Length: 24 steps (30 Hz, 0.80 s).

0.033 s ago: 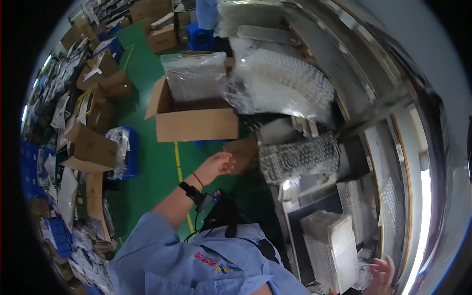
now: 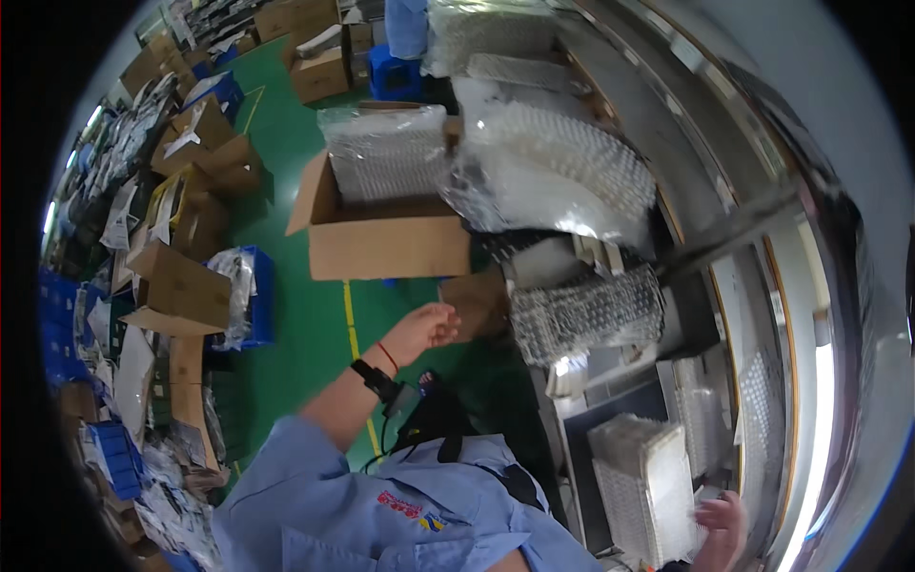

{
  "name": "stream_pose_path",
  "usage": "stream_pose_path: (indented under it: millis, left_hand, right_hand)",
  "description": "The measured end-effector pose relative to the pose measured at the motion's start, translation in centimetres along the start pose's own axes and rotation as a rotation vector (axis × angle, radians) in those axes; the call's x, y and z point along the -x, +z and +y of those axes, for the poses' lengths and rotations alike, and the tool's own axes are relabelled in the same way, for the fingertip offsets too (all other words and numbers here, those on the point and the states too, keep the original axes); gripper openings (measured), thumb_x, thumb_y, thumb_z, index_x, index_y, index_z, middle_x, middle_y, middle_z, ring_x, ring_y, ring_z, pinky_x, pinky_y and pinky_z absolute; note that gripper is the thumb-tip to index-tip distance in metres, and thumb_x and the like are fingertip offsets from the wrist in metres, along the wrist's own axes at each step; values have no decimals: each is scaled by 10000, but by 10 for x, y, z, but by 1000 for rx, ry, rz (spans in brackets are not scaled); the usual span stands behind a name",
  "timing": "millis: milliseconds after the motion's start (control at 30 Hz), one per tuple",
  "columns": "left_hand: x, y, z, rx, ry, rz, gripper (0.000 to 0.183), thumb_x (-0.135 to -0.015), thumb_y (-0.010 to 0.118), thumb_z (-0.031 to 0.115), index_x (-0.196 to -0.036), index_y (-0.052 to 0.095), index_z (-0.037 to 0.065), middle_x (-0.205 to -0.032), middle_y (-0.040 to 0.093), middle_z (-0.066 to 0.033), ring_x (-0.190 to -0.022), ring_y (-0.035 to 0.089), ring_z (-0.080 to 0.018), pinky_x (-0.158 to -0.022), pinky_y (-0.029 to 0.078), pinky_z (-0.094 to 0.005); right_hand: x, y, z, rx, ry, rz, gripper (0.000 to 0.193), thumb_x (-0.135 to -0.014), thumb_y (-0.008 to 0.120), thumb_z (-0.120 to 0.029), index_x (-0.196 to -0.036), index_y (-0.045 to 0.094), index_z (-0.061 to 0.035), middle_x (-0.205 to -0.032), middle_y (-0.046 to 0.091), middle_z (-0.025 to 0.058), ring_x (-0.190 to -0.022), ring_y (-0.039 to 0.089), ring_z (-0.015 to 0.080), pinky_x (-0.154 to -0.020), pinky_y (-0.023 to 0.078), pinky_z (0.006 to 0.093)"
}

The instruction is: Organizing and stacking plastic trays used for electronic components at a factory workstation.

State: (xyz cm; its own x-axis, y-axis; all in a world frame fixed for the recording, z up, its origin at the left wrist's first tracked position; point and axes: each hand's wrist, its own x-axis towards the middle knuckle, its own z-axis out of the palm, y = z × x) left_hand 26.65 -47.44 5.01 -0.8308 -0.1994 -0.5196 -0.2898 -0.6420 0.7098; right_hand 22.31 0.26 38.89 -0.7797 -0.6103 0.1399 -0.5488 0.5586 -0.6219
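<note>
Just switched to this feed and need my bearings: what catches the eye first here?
The open cardboard box on the green floor, with a clear bag of trays standing in it, dominates the upper middle. Just below it the left hand reaches out, fingers pinched. The right hand is at the lower right, beside a stack of clear plastic trays.

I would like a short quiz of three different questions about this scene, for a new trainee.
1. True or false: the left hand is lying flat on the green floor.
2. What does the open cardboard box hold? A) bagged trays B) blue crates C) tools
3. Fill in: the right hand is beside a stack of clear ____ trays.

Key: 1 false, it is raised near the box; 2 A; 3 plastic.
</note>
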Motion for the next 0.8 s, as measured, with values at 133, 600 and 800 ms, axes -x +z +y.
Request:
stream_pose_path:
  millis: [133,600,800]
  left_hand:
    - [14,-25,22,24,-64,-31,245,-975,506,238,-1171,528,92,-1090,614,-46,-942,602,-147,-811,484,-290]
    - [112,-158,107,107,150,481,296,-960,524,200,-1221,495,63,-1144,610,-84,-998,594,-192,-869,472,-332]
    - [75,-207,167,98,340,568,238,-975,504,202,-1184,525,90,-1135,614,-63,-1001,593,-183,-859,471,-326]
  right_hand:
    - [-80,96,-37,-554,294,-466,504,-891,611,-170,-1309,464,69,-1177,607,178,-1063,593,231,-933,456,350]
    - [-306,320,-91,-985,17,-889,348,-941,573,-110,-1270,507,-18,-1065,632,67,-939,590,104,-839,474,249]
    - [-405,409,-131,-931,-52,-997,312,-940,586,-153,-1214,542,-11,-1021,625,27,-920,576,81,-804,465,238]
